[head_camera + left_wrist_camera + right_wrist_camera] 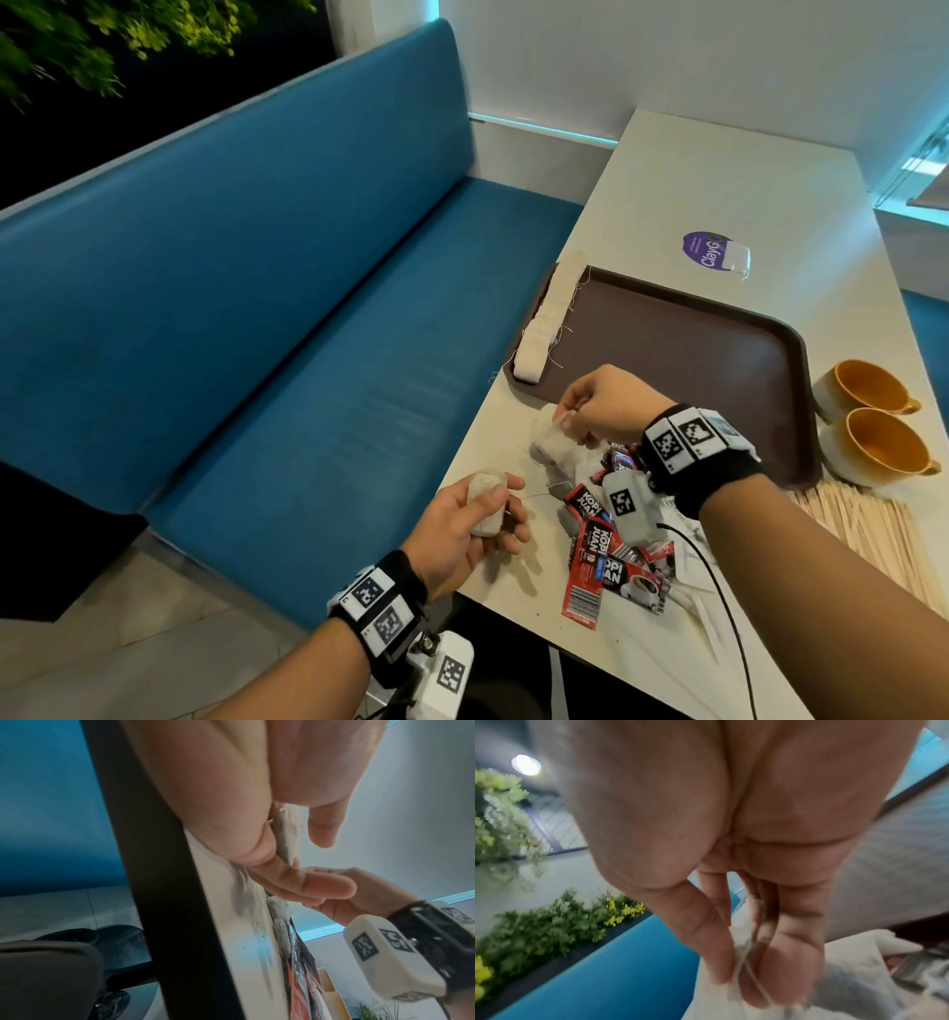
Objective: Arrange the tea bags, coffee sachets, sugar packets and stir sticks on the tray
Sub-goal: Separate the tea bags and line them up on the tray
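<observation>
Only a row of tea bags (548, 319) lay on the brown tray (683, 344) beyond the hands. The left hand (475, 529) gripped a small stack of tea bags (485, 505); the right hand (606, 406) pinched what looked like another tea bag (552, 442). Under the right wrist lay loose coffee sachets (595, 534), with stir sticks (868, 534) and two mugs (873, 421) to its right, all unsorted.

The brown rectangular plastic tray (667, 334) is bare across its middle and right. A row of white paper tea bags (548, 316) occupies its left rim. Two orange-lined ceramic cups (873, 416) stand just beside its right edge (touching each other). Red coffee sachets (598, 545) and pale wooden stir sticks (868, 529) crowd its near side.
</observation>
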A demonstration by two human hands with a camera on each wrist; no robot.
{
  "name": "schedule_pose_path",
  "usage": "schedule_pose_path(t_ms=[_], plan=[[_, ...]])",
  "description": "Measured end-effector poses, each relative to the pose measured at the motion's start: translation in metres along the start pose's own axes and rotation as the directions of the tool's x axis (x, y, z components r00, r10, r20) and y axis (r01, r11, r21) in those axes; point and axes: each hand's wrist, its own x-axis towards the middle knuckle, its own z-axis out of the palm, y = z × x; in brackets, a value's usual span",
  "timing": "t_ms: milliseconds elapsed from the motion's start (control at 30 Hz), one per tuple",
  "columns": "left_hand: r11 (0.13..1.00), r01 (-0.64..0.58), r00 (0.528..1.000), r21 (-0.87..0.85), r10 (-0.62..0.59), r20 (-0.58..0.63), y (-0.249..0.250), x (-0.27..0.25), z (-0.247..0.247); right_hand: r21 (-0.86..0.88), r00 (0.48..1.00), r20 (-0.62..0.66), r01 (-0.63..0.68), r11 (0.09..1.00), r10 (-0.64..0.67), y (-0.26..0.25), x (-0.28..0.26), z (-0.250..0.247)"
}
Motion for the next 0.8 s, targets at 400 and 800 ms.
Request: schedule_pose_path(t_ms=[400,800], plan=[[1.0,0.014,1.0,-0.009,-0.014,-0.009,0.001,-0.001,0.001,-0.058,0.996,-0.088,-0.021,0.998,0.015,-0.002,0.016,0.015],[0.988,0.091,0.996,-0.124,-0.09,0.015,0.005,0.003,0.0,0.183,0.979,-0.075,0.198,0.963,-0.188,-0.014,-0.05,-0.001]])
